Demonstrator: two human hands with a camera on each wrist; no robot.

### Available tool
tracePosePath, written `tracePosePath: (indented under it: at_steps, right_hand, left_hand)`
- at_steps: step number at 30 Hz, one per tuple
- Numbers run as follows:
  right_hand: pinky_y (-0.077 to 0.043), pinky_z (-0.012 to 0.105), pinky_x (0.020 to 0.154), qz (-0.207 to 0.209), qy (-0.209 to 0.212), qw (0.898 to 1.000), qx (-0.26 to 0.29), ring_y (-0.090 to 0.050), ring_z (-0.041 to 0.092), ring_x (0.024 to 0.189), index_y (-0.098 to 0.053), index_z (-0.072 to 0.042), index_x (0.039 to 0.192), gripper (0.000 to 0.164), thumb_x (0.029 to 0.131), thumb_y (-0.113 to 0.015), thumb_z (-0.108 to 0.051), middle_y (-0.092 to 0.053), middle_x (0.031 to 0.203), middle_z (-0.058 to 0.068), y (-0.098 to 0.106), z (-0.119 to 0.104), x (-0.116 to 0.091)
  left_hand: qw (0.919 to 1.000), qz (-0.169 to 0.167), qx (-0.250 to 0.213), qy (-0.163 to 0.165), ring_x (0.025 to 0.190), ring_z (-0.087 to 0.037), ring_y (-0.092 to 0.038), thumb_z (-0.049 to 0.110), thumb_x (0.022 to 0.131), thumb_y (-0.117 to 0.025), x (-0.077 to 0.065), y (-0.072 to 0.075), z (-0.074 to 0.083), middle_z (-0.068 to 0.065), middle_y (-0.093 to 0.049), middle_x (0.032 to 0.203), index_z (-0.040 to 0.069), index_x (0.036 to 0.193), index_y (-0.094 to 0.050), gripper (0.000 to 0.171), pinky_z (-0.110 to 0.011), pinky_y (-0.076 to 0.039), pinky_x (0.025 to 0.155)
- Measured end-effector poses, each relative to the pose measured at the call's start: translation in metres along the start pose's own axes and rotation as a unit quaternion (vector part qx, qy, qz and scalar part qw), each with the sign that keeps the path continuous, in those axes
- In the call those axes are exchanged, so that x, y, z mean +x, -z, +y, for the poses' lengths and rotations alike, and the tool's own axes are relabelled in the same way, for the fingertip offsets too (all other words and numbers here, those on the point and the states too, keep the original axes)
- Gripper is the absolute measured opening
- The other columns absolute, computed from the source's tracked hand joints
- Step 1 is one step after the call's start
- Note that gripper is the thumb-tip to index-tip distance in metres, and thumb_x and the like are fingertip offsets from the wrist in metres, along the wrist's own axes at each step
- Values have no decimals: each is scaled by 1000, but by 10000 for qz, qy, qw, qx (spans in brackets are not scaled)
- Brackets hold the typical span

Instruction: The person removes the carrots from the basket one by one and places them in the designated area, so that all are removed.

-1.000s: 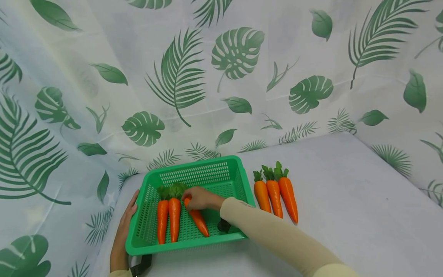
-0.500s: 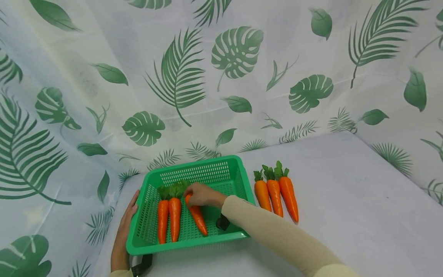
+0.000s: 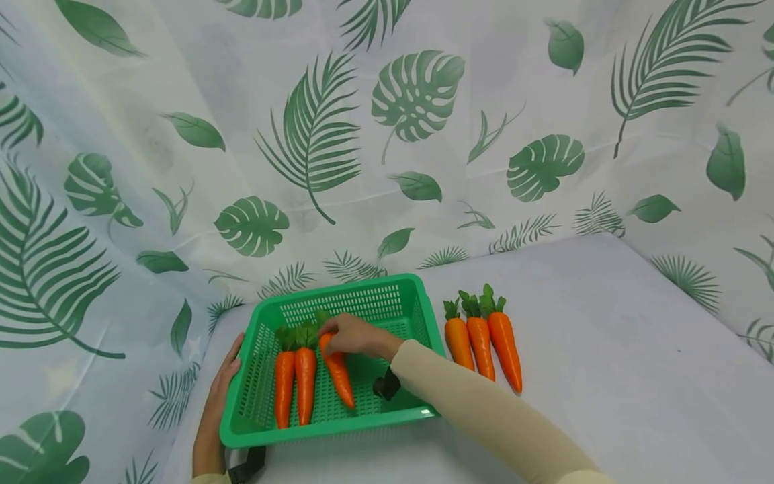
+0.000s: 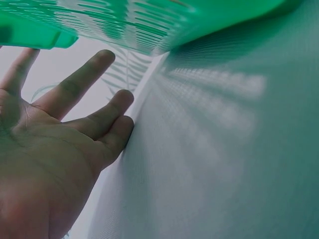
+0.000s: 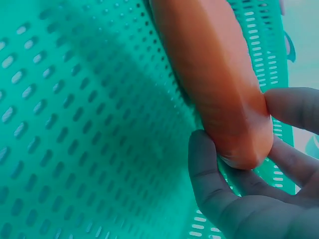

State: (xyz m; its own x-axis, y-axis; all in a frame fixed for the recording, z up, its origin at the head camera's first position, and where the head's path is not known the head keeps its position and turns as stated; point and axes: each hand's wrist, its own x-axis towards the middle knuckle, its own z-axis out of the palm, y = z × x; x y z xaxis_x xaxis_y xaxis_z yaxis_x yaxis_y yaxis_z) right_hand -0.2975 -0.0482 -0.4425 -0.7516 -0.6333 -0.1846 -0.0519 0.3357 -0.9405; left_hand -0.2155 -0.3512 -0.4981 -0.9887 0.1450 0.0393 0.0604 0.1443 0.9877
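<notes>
In the head view a green plastic basket (image 3: 329,422) holds three carrots. Two of them, a left carrot (image 3: 284,390) and a second carrot (image 3: 305,386), lie side by side, leafy tops toward the back. My right hand (image 3: 357,336) pinches the third carrot (image 3: 340,383) near its leafy end. In the right wrist view, thumb and fingers sit on either side of that carrot's thick end (image 5: 219,84), over the perforated basket floor. My left hand (image 3: 224,376) is at the basket's left rim. The left wrist view shows that hand (image 4: 65,129) with fingers extended, beside the basket's underside.
Three more carrots (image 3: 480,346) lie together on the white tabletop (image 3: 592,349), just right of the basket. Leaf-printed sheeting (image 3: 363,134) hangs behind and at both sides. Black wrist devices show at the right wrist (image 3: 387,384) and left wrist (image 3: 249,464).
The carrot in my right hand has shifted slightly left, its tip swinging toward the two carrots beside it. My left hand has stayed at the basket's rim.
</notes>
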Motion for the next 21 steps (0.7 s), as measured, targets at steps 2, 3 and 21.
tracePosePath:
  at_steps: [2,3,21]
  right_hand:
    - [-60,47,85,-15,-27,9999,97,-67,21,87,-68,7,138,43,96,-70,4,-69,128,15,0,-1,0]
    - [-60,47,85,-14,-42,9999,149,-67,21,88,-68,7,139,42,96,-70,3,-68,129,15,0,-1,0]
    - [-61,47,86,-23,-66,9965,828,-68,23,92,-66,5,142,44,98,-70,2,-68,119,10,10,-4,0]
  left_hand:
    - [10000,27,20,13,125,24,-38,37,120,-26,0,0,0,-28,10,174,4,170,11,70,-10,-34,103]
    - [10000,24,4,29,126,24,-38,38,120,-26,0,0,0,-28,10,175,5,170,11,71,-10,-34,103]
    - [9998,112,-50,157,128,20,-38,40,120,-27,1,-2,0,-23,8,176,9,171,11,71,-11,-35,104]
